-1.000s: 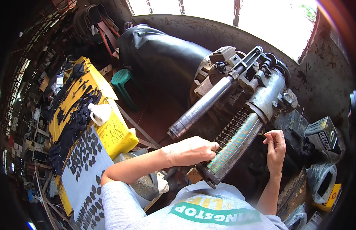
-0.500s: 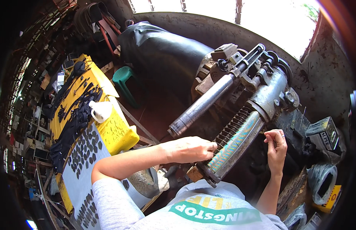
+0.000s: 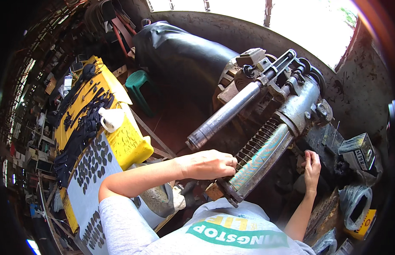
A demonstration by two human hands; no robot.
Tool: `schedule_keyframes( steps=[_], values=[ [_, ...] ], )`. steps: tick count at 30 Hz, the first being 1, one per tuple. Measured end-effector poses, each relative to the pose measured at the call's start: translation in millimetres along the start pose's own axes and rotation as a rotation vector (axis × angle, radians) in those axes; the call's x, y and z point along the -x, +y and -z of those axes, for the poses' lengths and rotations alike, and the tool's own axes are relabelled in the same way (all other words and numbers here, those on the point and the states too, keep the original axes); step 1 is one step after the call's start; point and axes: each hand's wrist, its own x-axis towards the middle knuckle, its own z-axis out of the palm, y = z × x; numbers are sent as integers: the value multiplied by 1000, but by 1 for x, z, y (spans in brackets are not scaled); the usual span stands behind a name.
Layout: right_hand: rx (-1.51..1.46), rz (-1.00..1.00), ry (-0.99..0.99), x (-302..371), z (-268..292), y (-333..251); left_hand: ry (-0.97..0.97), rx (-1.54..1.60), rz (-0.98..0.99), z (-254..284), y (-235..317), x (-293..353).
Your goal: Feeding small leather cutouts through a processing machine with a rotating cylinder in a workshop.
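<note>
A heavy metal machine [image 3: 301, 98] stands in front of me, with a long shiny cylinder [image 3: 225, 114] sticking out toward me. Beside the cylinder, a lower arm [image 3: 258, 159] carries a dark coil spring [image 3: 256, 139] along a smooth, rainbow-sheened metal face. My left hand [image 3: 211, 164] reaches across to the near end of the spring, its fingers curled and closed there; its fingertips are partly hidden. To the right of the lower arm, my right hand [image 3: 311, 169] is raised, touching no part of the machine. Its fingers are bent together, and whatever they hold is too small to make out.
At left, a yellow-covered table [image 3: 128, 142] bears black strips [image 3: 80, 136], a white jug [image 3: 111, 119] and a pale sheet [image 3: 87, 202] with many dark pieces. A green stool [image 3: 138, 83] stands behind it. A metal tin [image 3: 357, 151] and a plastic-wrapped roll [image 3: 355, 206] lie at right.
My right hand has moved slightly right and down, away from the lower arm. My left hand stays closed at the spring's near end, shifted only slightly left. The machine looks unchanged.
</note>
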Motion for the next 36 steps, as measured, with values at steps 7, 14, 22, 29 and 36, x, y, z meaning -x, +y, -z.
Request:
schedule_keyframes(
  steps=[7,14,22,29,36],
  values=[
    [19,5,163,-7,8,-12,-15,-17,15,-1,2,-3],
    [-10,100,184,-2,12,-30,-51,24,19,3,-1,-3],
    [-50,66,160,1,11,-34,-95,-5,51,10,1,-7],
    [-64,94,105,4,3,-42,30,-9,18,1,-1,3],
    [-95,95,93,4,-1,-50,-48,-463,-71,1,8,-2]
  ],
)
